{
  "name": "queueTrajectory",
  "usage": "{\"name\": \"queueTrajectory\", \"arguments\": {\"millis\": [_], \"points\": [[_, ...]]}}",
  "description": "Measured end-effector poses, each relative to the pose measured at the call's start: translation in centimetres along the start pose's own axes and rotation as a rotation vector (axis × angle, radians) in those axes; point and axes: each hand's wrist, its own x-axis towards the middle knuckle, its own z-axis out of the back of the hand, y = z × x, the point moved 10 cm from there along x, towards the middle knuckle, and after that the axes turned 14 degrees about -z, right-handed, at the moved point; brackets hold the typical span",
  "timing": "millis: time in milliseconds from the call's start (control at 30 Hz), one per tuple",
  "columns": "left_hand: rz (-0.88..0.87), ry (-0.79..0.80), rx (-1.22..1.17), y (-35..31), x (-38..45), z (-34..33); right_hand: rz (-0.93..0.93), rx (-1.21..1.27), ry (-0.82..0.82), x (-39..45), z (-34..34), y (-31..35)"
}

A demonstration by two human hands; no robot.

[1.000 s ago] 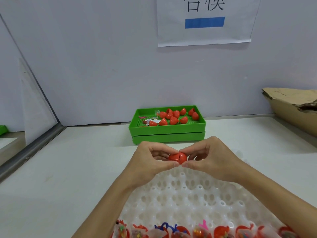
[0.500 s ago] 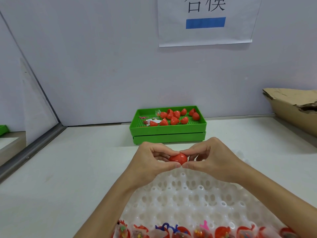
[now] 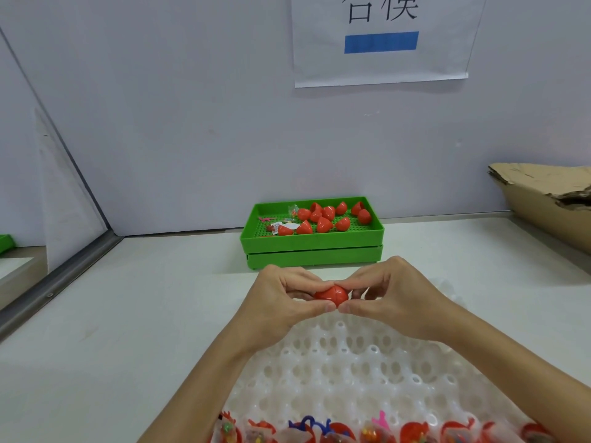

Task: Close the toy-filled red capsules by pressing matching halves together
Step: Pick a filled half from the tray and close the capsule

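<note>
Pale wall (image 3: 160, 123); white tabletop (image 3: 128, 314)

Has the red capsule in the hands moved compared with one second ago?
No. The red capsule stays pinched between both hands, just in front of the green tray, as before; only its seam looks more closed.

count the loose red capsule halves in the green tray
About 11 red halves lie in the green tray: three along its front, a cluster in the middle, two at the right end. Some overlap, so one or two may be hidden.

Left hand (image 3: 281, 302) and right hand (image 3: 393, 298) pinch a red capsule (image 3: 331, 295) above a white tray (image 3: 367, 372).
</note>
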Motion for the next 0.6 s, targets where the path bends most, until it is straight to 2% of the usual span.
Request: {"name": "queueTrajectory", "arguments": {"millis": [300, 600], "points": [[0.008, 0.052, 0.068, -0.35, -0.06, -0.38, -0.053, 0.057, 0.035, 0.21, -0.2, -0.41], [0.016, 0.083, 0.084, -0.51, -0.08, -0.9, -0.072, 0.07, -0.041, 0.24, 0.33, -0.43]]}}
